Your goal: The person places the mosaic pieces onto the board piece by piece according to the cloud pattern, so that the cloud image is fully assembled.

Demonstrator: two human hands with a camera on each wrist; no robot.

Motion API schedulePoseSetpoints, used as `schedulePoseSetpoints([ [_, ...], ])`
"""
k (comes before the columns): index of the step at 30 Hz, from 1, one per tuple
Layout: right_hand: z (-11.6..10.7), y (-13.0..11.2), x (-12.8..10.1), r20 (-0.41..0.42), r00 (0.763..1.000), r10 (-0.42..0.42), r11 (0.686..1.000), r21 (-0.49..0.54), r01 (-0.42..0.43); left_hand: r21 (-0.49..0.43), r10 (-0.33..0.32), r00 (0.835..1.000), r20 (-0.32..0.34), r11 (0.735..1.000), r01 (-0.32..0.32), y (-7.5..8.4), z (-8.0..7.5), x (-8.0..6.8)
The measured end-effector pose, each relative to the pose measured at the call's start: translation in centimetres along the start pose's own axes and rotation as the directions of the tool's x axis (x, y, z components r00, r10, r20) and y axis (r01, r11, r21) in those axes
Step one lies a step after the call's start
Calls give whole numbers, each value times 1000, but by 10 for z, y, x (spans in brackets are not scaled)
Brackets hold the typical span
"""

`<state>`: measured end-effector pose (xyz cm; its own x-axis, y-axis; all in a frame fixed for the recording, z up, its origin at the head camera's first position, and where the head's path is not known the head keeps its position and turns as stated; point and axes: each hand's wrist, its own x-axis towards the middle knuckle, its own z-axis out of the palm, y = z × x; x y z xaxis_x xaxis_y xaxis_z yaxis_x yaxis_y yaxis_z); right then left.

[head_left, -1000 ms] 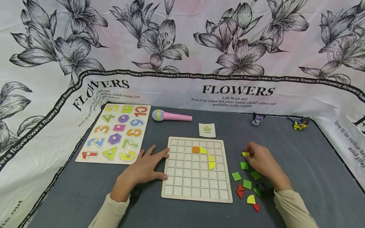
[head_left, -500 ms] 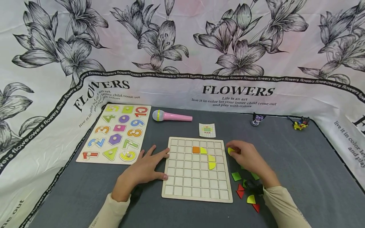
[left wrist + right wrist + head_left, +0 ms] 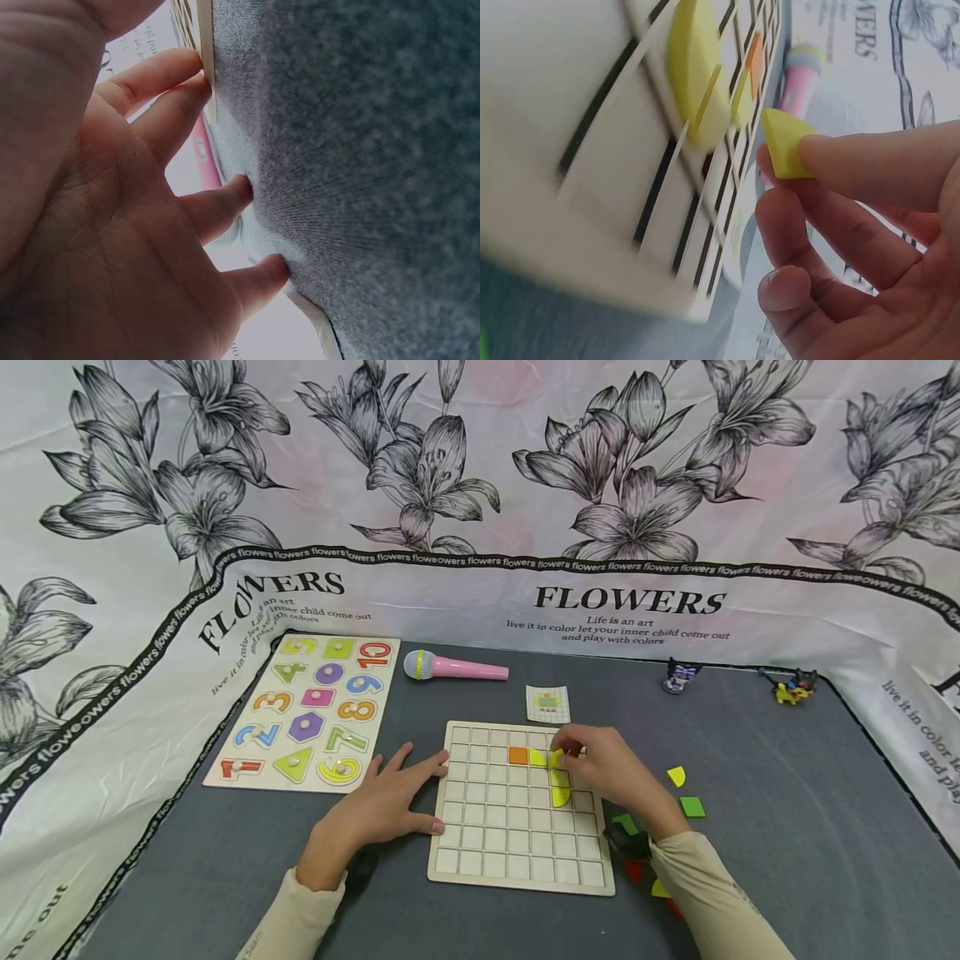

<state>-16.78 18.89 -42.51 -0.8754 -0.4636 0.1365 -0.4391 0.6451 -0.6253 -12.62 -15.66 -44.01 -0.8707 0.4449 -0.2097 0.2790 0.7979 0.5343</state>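
Right hand pinches yellow quarter-round piece; left hand flat, fingers spread, against grid board.

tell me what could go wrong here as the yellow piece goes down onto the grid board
1. The right hand pinches the small yellow piece only at its fingertips, so it might slip or land turned the wrong way.
2. The yellow pieces already on the board sit right beside the fingers; a brush could knock them out of their cells.
3. The left hand only touches the grid board at its edge with straight fingers, so a firm push might slide it.
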Motion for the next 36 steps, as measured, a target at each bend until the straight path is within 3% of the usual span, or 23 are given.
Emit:
schedulePoseSetpoints([
  [5, 9, -12, 13, 27, 1000, -5, 1000, 24, 5, -4, 6, 1000, -5, 1000, -6, 1, 0, -1],
  [13, 22, -27, 34, 39, 996, -81, 996, 34, 79, 3, 1, 1000, -12, 1000, -1, 0, 0, -1],
  [20, 29, -35, 47, 16, 995, -97, 994, -46, 98, -6, 11, 1000, -15, 1000, -11, 4, -2, 1],
  [36, 47, -37, 60, 79, 992, -95, 987, -123, 104, 1, -7, 1000, -2, 1000, 7, 1, -1, 0],
])
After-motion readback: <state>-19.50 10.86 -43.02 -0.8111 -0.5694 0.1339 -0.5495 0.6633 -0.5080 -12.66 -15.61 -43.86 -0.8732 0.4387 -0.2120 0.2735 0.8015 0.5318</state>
